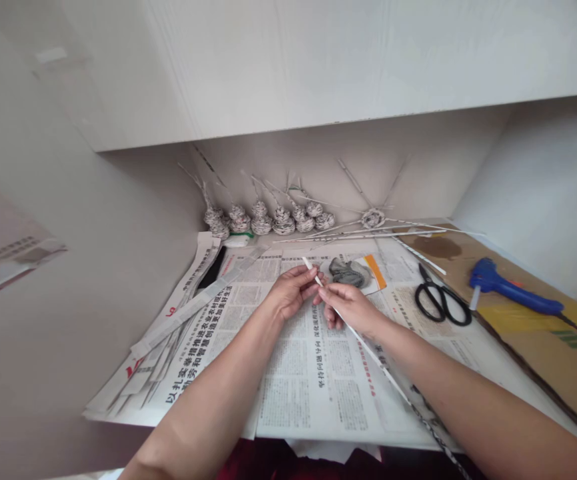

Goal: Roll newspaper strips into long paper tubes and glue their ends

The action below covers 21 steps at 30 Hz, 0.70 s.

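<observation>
Paper stick: where does it lie in the head view?

"Between the two hands, above the newspaper. Its near tip pokes just past the fingers of the left hand, pointing forward and slightly left."

"And its long axis?"

"Slanting from that tip back toward the wearer and to the right, passing through the right hand and beside the right forearm, then out of frame. Its far end cannot be told."

"Which hand is nearer the tip?"

"The left, its fingers narrowed in a pinch. The right hand's fingers also hold the stick, just below, thumb along it."

"What of materials?"

"The stick is thin and straight, white above and print-speckled lower down. Behind stand woven gourds, round, ridged and rough. Flat paper strips overlap on the left. A crumpled grey lump, perhaps cloth, sits beyond the right hand. Farther right are black scissors with looped handles, and a smooth blue glue gun on brown cardboard."
</observation>
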Each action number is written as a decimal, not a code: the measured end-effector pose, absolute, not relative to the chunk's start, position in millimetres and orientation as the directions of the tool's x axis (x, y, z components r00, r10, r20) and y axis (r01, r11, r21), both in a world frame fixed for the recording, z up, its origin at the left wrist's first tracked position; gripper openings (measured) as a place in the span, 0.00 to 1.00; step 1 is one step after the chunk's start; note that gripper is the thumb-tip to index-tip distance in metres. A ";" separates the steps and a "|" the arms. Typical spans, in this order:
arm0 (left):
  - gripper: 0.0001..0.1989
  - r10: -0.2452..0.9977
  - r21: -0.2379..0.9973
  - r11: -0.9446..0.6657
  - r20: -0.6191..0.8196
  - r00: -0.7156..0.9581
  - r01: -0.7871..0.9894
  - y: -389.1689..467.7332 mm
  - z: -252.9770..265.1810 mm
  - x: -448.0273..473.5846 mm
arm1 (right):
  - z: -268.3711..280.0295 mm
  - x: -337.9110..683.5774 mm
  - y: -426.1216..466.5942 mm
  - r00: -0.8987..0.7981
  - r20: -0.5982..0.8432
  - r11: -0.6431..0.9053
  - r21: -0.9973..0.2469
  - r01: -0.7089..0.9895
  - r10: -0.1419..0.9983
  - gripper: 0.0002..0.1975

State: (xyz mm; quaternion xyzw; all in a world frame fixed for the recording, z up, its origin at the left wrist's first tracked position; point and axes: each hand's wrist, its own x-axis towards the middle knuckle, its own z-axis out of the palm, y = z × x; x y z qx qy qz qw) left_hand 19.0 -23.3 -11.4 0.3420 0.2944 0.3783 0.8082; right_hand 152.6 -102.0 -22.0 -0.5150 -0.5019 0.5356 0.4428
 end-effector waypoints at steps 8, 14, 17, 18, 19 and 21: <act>0.04 0.799 0.774 0.482 -0.195 0.569 -0.410 -23.9 -12.1 18.7 | -21.5 155.8 -101.0 -0.091 -0.125 -0.127 -0.992 -0.022 0.988 0.20; 0.05 0.794 0.788 0.476 -0.195 0.576 -0.390 -24.3 -10.7 19.4 | -18.0 157.9 -100.4 -0.070 -0.159 -0.165 -0.983 -0.077 0.985 0.18; 0.06 0.794 0.793 0.477 -0.206 0.572 -0.378 -24.8 -10.3 18.9 | -18.2 157.3 -100.3 -0.100 -0.196 -0.208 -0.969 -0.131 0.975 0.18; 0.06 0.795 0.794 0.478 -0.209 0.569 -0.376 -24.9 -10.2 18.7 | -18.3 157.0 -100.4 -0.108 -0.204 -0.218 -0.966 -0.138 0.973 0.17; 0.06 0.796 0.795 0.477 -0.210 0.568 -0.375 -25.0 -10.3 18.5 | -18.4 156.9 -100.4 -0.108 -0.205 -0.218 -0.967 -0.133 0.973 0.17; 0.05 0.792 0.796 0.481 -0.215 0.571 -0.369 -25.0 -10.3 18.4 | -18.0 157.3 -100.6 -0.084 -0.185 -0.191 -0.979 -0.075 0.979 0.16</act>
